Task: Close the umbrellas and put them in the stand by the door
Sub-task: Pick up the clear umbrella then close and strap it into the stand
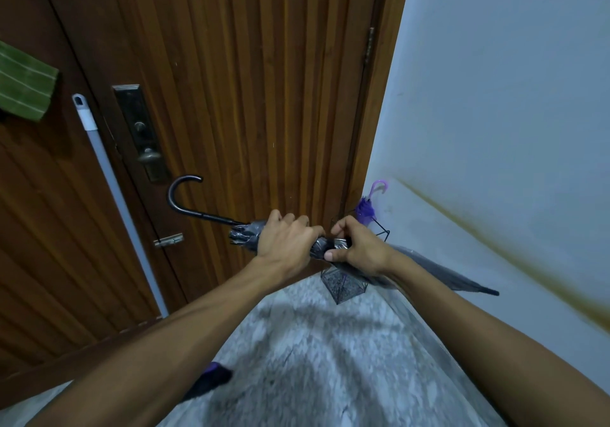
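Before the door (251, 96), both hands (325, 245) gripping grey umbrella (439, 270), stand (343, 284) below

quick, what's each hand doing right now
Left hand: gripping the folded grey umbrella round its canopy.
Right hand: pinching the umbrella's strap at the canopy's middle.

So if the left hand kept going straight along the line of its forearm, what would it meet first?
Probably the wooden door. The left hand grips the folded grey umbrella and points up and forward toward the door's lower part. Nothing else shows in that line, though depth is hard to judge.
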